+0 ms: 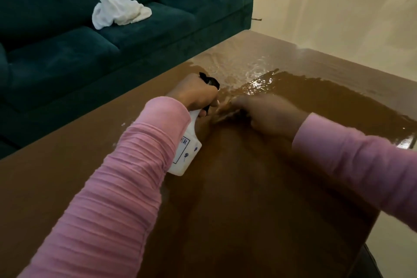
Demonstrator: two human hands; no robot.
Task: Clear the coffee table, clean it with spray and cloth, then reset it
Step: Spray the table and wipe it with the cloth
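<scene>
My left hand (195, 95) grips the neck of a white spray bottle (185, 153) with a black nozzle (211, 81), held tilted over the brown coffee table (225, 210). My right hand (268, 113) reaches across the tabletop toward the bottle, fingers extended and blurred, close to my left hand's fingers. Wet streaks and a shiny patch (259, 83) cover the far part of the table. A crumpled white cloth (119, 12) lies on the sofa seat, away from both hands.
A dark teal sofa (90, 52) stands along the table's left side. Pale floor (327, 7) stretches beyond the far and right edges of the table. A dark object (370, 264) shows at the bottom right corner.
</scene>
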